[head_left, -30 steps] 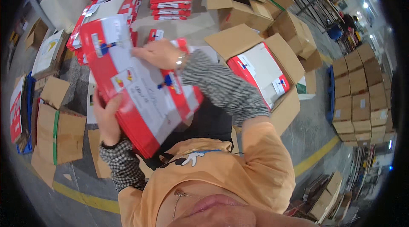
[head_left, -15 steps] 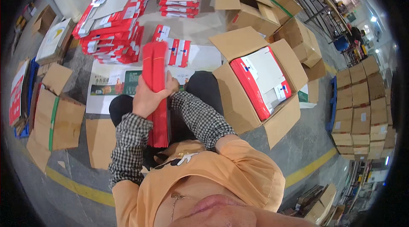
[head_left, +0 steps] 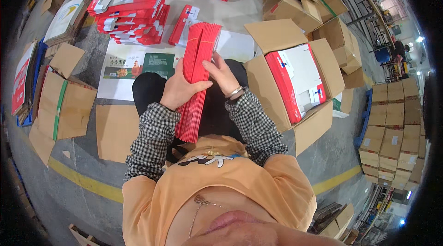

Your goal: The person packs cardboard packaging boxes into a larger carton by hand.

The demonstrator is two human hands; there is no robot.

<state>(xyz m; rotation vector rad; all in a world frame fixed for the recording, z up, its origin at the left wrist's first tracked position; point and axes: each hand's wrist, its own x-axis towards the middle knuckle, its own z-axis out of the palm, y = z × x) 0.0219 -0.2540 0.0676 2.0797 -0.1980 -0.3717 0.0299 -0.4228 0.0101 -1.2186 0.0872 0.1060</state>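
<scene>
A bundle of red flat-folded cartons (head_left: 199,80) stands over my lap, its thin edges facing up. A split runs down its far part, and a thin orange line crosses it there. My left hand (head_left: 185,88) is wrapped round the bundle's left side, with the thumb lying across the edges. Against its right side presses my right hand (head_left: 223,74), thumb on the upper edges and other fingers partly hidden behind. Just beyond the bundle lie a few more red and white cartons (head_left: 183,23) on the floor sheet.
To the right stands an open cardboard box (head_left: 263,84) packed with red and white cartons (head_left: 300,80). Tall stacks of cartons (head_left: 134,15) rise at the far left. A printed white sheet (head_left: 117,90) lies before me. Another open box (head_left: 74,107) is at the left.
Both hands have shifted right with the red bundle, which now leans and shows more of its edges. My right hand has come round to its right side. The view has tilted slightly.
</scene>
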